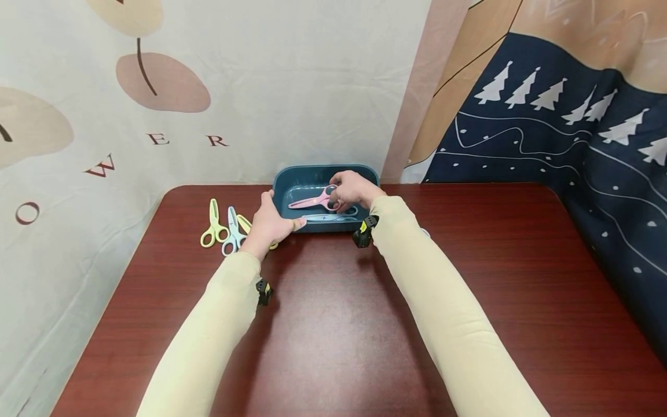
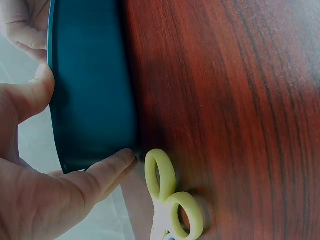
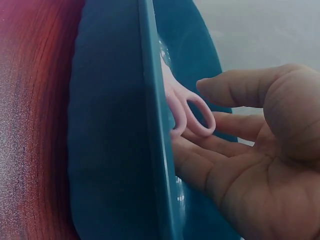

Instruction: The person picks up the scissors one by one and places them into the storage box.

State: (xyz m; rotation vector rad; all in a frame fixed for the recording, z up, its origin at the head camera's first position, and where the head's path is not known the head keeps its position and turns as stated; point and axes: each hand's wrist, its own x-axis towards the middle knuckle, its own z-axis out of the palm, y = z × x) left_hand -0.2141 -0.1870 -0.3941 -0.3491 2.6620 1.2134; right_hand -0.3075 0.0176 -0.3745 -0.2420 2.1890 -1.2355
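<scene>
In the head view a teal bin (image 1: pixel 325 227) stands at the table's back edge. My left hand (image 1: pixel 271 223) grips its left front corner, thumb on the front rim and fingers along the left side; the left wrist view shows this hand (image 2: pixel 45 195) at the bin wall (image 2: pixel 92 90). Inside the bin lie pink scissors (image 1: pixel 307 202) and, nearer the front wall, light blue scissors (image 1: pixel 325 218). My right hand (image 1: pixel 354 190) is over the bin at the pink handles. In the right wrist view the thumb of this hand (image 3: pixel 255 140) stands apart from the pink scissors (image 3: pixel 200 131), other fingers beside and behind the loops.
Left of the bin lie yellow scissors (image 1: pixel 214 225), light blue scissors (image 1: pixel 233 231) and another yellow pair (image 1: pixel 243 222) partly behind my left hand. A small pale piece (image 1: pixel 425 232) shows beside my right sleeve. A cloth hangs behind the table (image 1: pixel 323 324).
</scene>
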